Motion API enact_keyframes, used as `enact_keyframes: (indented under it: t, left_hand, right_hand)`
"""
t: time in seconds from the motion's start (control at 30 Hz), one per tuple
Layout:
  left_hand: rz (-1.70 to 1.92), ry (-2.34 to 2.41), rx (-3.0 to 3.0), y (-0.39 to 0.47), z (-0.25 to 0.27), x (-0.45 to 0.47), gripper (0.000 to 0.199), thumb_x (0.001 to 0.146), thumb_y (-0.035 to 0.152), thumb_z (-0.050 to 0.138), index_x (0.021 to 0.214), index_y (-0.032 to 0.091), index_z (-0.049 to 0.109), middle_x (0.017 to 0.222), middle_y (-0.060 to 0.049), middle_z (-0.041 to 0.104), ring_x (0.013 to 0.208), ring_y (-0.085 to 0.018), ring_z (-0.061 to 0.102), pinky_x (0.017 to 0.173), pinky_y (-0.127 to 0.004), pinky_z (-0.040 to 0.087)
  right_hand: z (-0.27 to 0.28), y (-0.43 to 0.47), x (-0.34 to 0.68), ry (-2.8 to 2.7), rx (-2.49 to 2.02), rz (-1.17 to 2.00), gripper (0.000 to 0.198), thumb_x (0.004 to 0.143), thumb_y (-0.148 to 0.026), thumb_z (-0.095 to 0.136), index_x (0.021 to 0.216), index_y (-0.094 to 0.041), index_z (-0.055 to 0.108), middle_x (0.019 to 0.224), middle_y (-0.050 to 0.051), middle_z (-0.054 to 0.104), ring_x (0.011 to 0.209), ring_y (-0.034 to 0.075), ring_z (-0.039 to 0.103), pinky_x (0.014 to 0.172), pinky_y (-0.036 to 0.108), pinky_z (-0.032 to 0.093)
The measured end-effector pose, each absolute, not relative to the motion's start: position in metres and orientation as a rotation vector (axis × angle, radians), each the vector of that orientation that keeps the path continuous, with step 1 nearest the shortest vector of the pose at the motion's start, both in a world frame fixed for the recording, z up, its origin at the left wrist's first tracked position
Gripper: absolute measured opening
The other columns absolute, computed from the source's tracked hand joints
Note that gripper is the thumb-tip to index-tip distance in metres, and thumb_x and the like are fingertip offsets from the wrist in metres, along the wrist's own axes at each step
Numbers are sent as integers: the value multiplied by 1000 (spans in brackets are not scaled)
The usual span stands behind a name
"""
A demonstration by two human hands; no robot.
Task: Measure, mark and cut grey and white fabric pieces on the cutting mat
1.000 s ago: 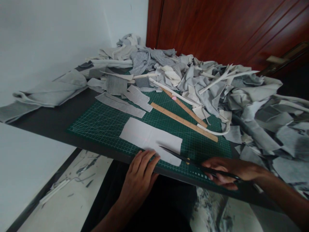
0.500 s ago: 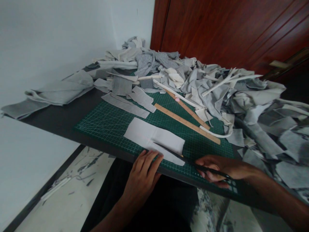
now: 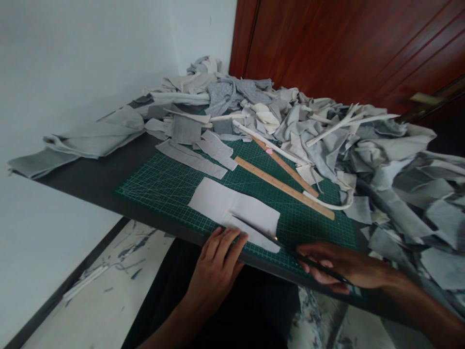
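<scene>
A pale grey rectangle of fabric (image 3: 232, 208) lies flat on the green cutting mat (image 3: 163, 182). My left hand (image 3: 218, 264) rests at the mat's near edge, fingertips pressing the fabric's near edge. My right hand (image 3: 341, 266) grips black scissors (image 3: 276, 238), whose blades lie inside a cut running left through the fabric's near part. A narrow strip is separating along the fabric's near side.
Two wooden rulers (image 3: 285, 186) lie diagonally on the mat behind the fabric. Loose grey strips (image 3: 192, 157) sit at the mat's far left. A large heap of grey and white fabric scraps (image 3: 327, 140) covers the table's back and right. A wooden door (image 3: 345, 48) stands behind.
The scissors and my right hand have advanced leftward, lengthening the cut through the fabric. My left hand stays pressed on the fabric's near edge. The camera has shifted slightly.
</scene>
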State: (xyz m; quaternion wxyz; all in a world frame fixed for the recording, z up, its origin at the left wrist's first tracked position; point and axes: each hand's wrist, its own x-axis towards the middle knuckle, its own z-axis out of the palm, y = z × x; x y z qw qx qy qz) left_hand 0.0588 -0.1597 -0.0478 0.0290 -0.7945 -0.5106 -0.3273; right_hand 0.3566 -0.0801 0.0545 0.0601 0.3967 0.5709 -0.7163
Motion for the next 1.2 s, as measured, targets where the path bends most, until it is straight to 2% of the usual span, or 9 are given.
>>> enact_keyframes:
  t: [0.2,0.3,0.47,0.63,0.97,1.2]
  left_hand:
    - [-1009,-1581,-2448,-160,-48,58,36,103,17,53,138,17,65,131,-9,71,124,-25,63,118,-43,47]
    - [-1000,-1591,-2454,-161,-48,58,38,102,16,55,139,17,64,132,-9,70,125,-25,62,118,-43,47]
    - [-1021,-1588,-2450,-161,-48,59,36,103,17,55,138,16,64,131,-9,71,124,-24,63,118,-43,46]
    - [-1007,-1597,-2461,-160,-48,59,39,101,16,56,139,17,63,132,-9,70,124,-25,63,118,-43,47]
    - [-997,-1590,-2461,-160,-49,59,40,101,18,57,140,17,64,132,-9,70,125,-25,62,118,-42,47]
    - [-1010,-1587,-2454,-160,-49,59,37,101,17,57,137,16,65,131,-9,70,124,-25,63,117,-43,47]
  right_hand:
    - [57,-78,358,1724,1252,-2114,63,82,-82,65,92,-20,68,70,0,49,58,12,44,48,22,42]
    - [54,-78,359,1720,1244,-2119,65,81,-84,65,94,-19,69,70,0,48,58,12,44,48,22,42]
    - [51,-77,361,1688,1220,-2144,68,79,-85,66,94,-19,66,71,-2,46,56,10,41,45,20,39]
    - [52,-75,359,1628,1227,-2157,63,80,-82,68,88,-20,64,67,-2,44,53,9,41,42,19,38]
    - [50,-74,358,1618,1226,-2165,55,79,-72,76,85,-20,60,68,-1,52,52,9,49,40,18,37]
    - [52,-75,351,1576,1202,-2084,60,82,-73,75,84,-20,48,66,-7,46,42,2,41,36,14,30]
